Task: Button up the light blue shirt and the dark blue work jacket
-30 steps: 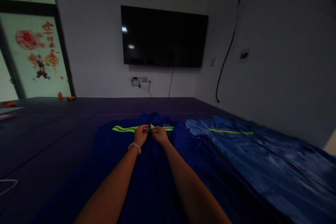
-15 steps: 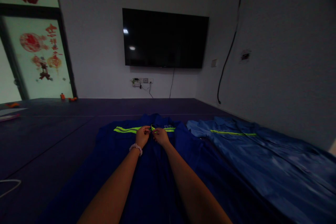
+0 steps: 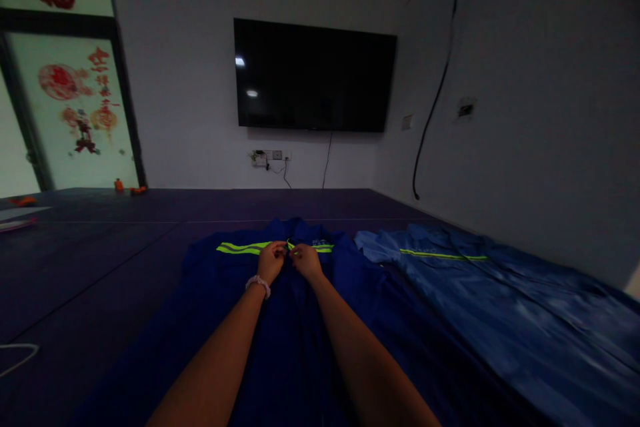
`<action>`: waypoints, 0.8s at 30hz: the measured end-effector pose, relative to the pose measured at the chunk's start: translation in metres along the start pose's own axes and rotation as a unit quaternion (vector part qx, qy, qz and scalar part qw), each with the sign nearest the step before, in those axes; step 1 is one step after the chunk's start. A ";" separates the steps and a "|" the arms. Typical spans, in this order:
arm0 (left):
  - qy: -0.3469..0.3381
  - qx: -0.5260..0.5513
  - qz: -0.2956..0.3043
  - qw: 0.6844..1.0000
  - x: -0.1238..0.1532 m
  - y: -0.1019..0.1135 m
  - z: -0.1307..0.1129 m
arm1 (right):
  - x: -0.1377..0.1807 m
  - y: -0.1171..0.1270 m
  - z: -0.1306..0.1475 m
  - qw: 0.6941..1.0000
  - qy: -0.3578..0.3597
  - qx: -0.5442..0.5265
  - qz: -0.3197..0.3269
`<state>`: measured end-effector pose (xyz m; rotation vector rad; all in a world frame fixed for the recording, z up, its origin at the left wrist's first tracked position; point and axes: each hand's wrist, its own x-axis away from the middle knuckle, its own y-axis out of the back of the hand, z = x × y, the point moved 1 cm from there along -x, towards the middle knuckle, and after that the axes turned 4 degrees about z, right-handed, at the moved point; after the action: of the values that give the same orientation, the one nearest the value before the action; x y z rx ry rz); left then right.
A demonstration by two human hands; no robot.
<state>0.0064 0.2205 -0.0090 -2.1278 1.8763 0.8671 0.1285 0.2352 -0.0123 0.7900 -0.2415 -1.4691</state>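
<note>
A dark blue work jacket [image 3: 220, 287] with yellow-green stripes across its chest lies spread out, collar away from me. At its front opening, level with the stripes, my left hand [image 3: 273, 260] pinches the jacket's left edge; a pink scrunchie [image 3: 259, 286] circles that wrist. Close beside it, my right hand [image 3: 306, 261] has its fingers closed on the facing edge. The fingertips nearly meet, and a bit of striped edge stands up between them. Any fastener there is too small and dark to make out.
A lighter blue jacket [image 3: 450, 280] with one yellow-green stripe lies to the right, by the wall. A white cable [image 3: 20, 347] is at the left edge. Orange objects [image 3: 137, 191] sit far back left. A television [image 3: 315, 77] hangs on the wall ahead.
Both hands stay at the same place on the jacket front with hardly any movement. The view has tilted very slightly.
</note>
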 end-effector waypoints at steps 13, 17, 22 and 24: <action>0.010 0.016 -0.022 1.000 0.000 -0.002 0.002 | 0.007 0.009 0.016 0.989 0.067 0.128 -0.026; 0.017 0.009 -0.033 0.999 0.000 -0.001 0.002 | 0.008 0.009 0.017 0.986 0.074 0.149 -0.027; 0.026 0.003 -0.038 0.999 -0.001 0.000 0.002 | 0.009 0.010 0.018 0.984 0.081 0.160 -0.024; 0.030 0.001 -0.039 0.999 -0.001 0.000 0.002 | 0.009 0.010 0.018 0.983 0.081 0.161 -0.023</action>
<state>0.0061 0.2221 -0.0106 -2.2323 1.8081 0.7934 0.1269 0.2195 0.0041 1.1781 -0.3443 -1.4171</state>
